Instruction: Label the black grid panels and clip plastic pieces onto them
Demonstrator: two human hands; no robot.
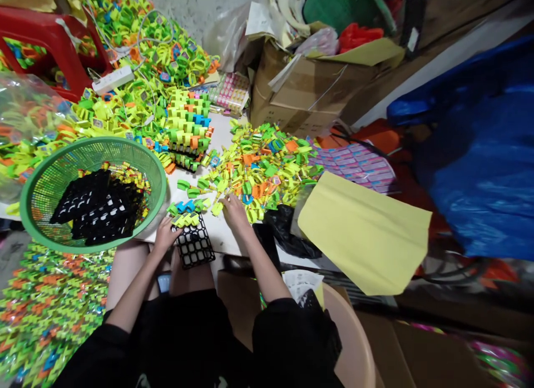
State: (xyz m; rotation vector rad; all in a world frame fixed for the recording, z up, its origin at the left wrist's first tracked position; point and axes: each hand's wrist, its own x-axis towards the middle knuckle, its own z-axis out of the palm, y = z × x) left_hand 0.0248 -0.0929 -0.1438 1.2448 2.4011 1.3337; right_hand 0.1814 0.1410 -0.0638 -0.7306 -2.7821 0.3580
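A black grid tray [195,248] lies at the table's front edge, its far rows filled with yellow, green and blue plastic pieces [186,213]; the near cells are bare. My left hand [166,234] holds the tray by its left side, fingers closed on it. Beyond the tray's right side, my right hand [234,210] has its fingers pinched at a yellow piece [217,208] on the white table, beside a heap of small bright pieces [262,165].
A green basket [156,174] with black trays stands left. Stacked filled trays [189,124] are behind. Yellow paper [367,232] lies right, near a black plastic bag [287,232]. A cardboard box [300,93] stands at the back, a red stool [54,32] at far left.
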